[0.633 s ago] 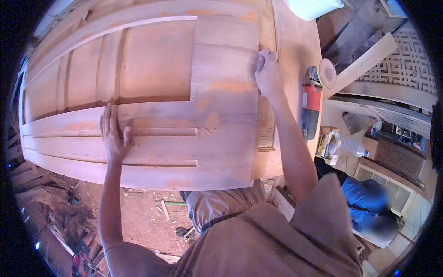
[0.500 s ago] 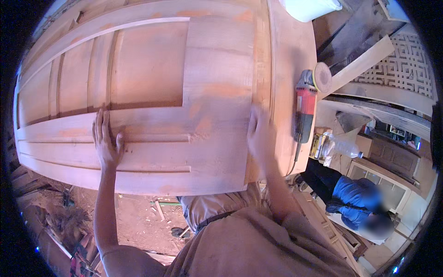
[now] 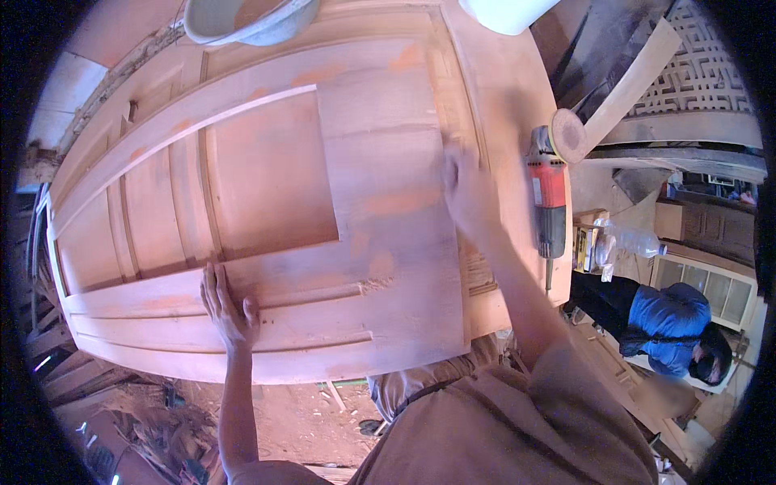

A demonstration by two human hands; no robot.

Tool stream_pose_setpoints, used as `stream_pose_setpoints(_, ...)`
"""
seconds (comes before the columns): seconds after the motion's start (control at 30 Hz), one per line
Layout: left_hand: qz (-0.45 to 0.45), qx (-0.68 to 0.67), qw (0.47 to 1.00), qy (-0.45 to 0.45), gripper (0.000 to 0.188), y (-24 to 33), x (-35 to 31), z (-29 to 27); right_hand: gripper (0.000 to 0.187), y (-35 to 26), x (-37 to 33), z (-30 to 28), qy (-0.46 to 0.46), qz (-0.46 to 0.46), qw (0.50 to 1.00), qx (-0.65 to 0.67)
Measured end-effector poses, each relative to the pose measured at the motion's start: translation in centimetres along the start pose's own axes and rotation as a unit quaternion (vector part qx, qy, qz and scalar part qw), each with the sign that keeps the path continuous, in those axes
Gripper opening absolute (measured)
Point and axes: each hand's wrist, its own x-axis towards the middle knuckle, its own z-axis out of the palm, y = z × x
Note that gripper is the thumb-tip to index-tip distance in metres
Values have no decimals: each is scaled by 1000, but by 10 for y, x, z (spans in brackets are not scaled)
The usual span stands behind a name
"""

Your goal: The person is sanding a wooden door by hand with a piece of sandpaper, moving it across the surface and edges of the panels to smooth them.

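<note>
A pale wooden panelled door (image 3: 376, 190), marked with orange filler patches, lies flat in front of me. Its recessed panel (image 3: 271, 178) is on the left. My left hand (image 3: 230, 311) rests on the rail below that panel, fingers stretched out and thumb apart. At the door's right edge, my right hand (image 3: 469, 190) is curled and a little blurred; whatever is inside its fingers is hidden. To its right, a red and black angle grinder (image 3: 550, 190) with a round tan disc (image 3: 568, 136) lies on a wooden surface.
More panelled wood lies beneath the door. A grey basin (image 3: 259, 24) and a white bucket (image 3: 509, 10) stand at the far side. A clear plastic bottle (image 3: 638, 241) lies at right, near a bent-over person in blue (image 3: 667, 323). Wood scraps (image 3: 170, 420) litter the lower left.
My view has shifted, so the door sits lower and the basin has come in. My right hand has moved farther along the door's right edge. My left hand stays flat on the rail.
</note>
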Motion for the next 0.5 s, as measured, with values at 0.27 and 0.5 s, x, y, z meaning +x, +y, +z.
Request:
stream_pose_setpoints(0.27, 20, -12, 1000, 6, 75, 4, 13, 4, 23, 17, 145, 32, 17, 1, 999, -31)
stream_pose_setpoints(0.5, -9, 4, 1000, -8, 75, 0, -7, 0, 22, -7, 26, 18, -18, 45, 998, -49)
